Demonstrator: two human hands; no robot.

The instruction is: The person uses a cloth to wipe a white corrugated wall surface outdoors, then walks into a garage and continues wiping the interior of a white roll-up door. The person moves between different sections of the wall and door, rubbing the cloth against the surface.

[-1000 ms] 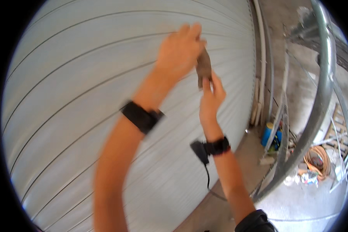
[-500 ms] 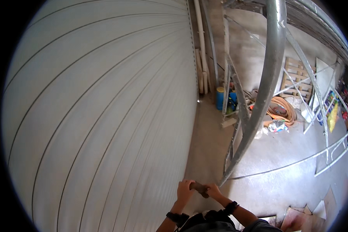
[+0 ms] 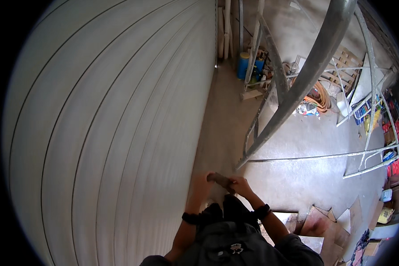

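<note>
My right hand (image 3: 240,186) is closed round one end of a brown, elongated object (image 3: 222,181), held in front of my body; its kind is too small to make out. At the object's other end is my left hand (image 3: 203,185), smeared by motion, so its fingers do not show clearly. Both wrists wear black bands. Close along my left side runs a tall, pale ribbed panel wall (image 3: 119,133).
Grey metal scaffolding (image 3: 306,80) rises ahead and to the right, its lower bar crossing the floor. Beyond stand a blue drum (image 3: 243,66), a coiled orange hose (image 3: 319,97) and a wooden pallet (image 3: 345,66). Cardboard pieces (image 3: 319,221) lie at the near right.
My view has tilted down, showing more of my body and the near floor. The brown object has tilted, and my left hand has become blurred at its left end.
</note>
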